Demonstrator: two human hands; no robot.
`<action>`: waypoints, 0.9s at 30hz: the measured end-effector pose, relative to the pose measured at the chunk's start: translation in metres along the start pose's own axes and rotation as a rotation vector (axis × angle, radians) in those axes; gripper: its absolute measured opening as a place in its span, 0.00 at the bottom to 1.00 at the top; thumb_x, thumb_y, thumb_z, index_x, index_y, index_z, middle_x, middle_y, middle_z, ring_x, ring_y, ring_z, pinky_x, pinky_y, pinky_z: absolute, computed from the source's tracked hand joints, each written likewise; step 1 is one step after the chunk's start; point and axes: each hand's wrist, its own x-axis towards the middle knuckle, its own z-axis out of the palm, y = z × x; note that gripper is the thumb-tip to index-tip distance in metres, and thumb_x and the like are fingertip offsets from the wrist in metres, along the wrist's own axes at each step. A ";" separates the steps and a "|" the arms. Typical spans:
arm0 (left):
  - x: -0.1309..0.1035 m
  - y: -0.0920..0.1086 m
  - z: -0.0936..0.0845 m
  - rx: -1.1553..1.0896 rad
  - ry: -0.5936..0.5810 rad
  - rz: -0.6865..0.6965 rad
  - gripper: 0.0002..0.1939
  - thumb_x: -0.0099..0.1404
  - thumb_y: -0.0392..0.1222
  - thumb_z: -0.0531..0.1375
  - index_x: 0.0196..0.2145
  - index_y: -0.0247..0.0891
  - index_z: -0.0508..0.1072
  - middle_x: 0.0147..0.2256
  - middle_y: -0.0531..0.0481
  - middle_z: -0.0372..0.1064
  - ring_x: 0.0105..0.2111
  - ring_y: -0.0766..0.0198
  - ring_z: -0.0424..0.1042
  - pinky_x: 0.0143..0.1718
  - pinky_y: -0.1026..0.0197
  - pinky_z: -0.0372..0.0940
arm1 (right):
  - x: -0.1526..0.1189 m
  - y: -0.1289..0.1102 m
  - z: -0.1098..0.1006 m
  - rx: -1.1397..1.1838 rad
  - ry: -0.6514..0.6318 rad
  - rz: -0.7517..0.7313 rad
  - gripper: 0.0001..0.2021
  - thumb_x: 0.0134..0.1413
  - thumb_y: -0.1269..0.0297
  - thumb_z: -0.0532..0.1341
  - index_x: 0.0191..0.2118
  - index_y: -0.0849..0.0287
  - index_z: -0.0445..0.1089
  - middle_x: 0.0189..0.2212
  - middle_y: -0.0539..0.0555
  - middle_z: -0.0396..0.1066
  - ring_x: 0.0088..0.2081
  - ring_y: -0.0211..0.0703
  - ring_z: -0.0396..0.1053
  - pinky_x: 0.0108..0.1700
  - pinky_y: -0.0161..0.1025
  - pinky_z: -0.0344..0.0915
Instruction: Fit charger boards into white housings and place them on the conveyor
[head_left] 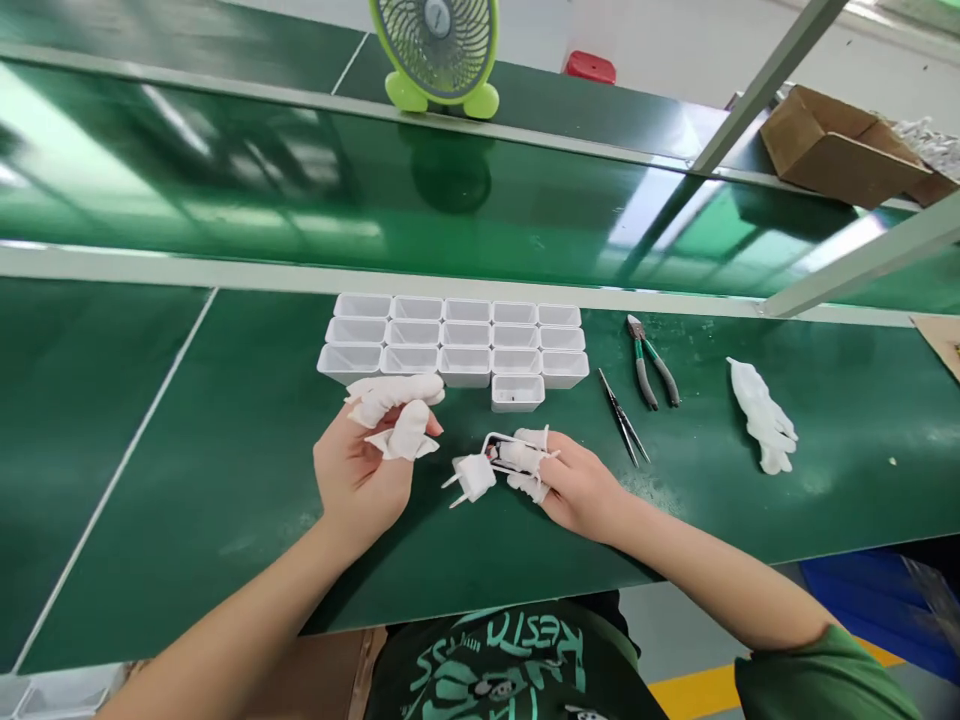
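Observation:
My right hand (574, 480), with white finger cots on its fingertips, grips a white two-pin plug adapter (475, 477). The pins point left, and the open housing shows small dark and reddish parts inside. To the left, my left hand (373, 450) also wears white finger cots. Its thumb and fingers are drawn together in a pinch, apart from the adapter; whatever lies between the fingertips is too small or hidden. Just beyond both hands stands a block of white plastic bins (465, 362) in rows. One single bin (517, 394) juts out in front and has tiny dark specks in it.
Right of the bins lie tweezers (624, 418) and cutting pliers (651, 362). A crumpled white glove (761, 415) is farther right on the green table (247, 480). A shelf above carries a green fan (439, 50) and a cardboard box (840, 145), with slanted metal posts at right.

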 end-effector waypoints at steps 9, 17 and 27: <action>0.002 -0.002 -0.007 0.191 -0.133 0.071 0.08 0.71 0.40 0.57 0.44 0.46 0.75 0.30 0.52 0.72 0.32 0.62 0.73 0.32 0.56 0.69 | 0.018 -0.007 -0.017 0.169 0.230 -0.062 0.28 0.63 0.64 0.63 0.65 0.62 0.56 0.53 0.69 0.74 0.60 0.54 0.69 0.56 0.51 0.73; 0.004 -0.002 -0.004 0.530 -0.418 0.550 0.32 0.63 0.60 0.63 0.56 0.38 0.63 0.30 0.51 0.71 0.27 0.59 0.73 0.26 0.59 0.67 | 0.018 -0.004 -0.015 0.095 0.312 -0.108 0.15 0.61 0.65 0.64 0.52 0.59 0.68 0.41 0.64 0.78 0.43 0.51 0.77 0.40 0.46 0.78; 0.005 -0.004 -0.006 0.540 -0.465 0.609 0.32 0.63 0.59 0.61 0.58 0.38 0.60 0.26 0.52 0.72 0.24 0.59 0.73 0.25 0.60 0.66 | 0.018 -0.005 -0.018 0.072 0.304 -0.117 0.18 0.63 0.61 0.63 0.56 0.57 0.66 0.45 0.65 0.77 0.43 0.50 0.77 0.40 0.47 0.77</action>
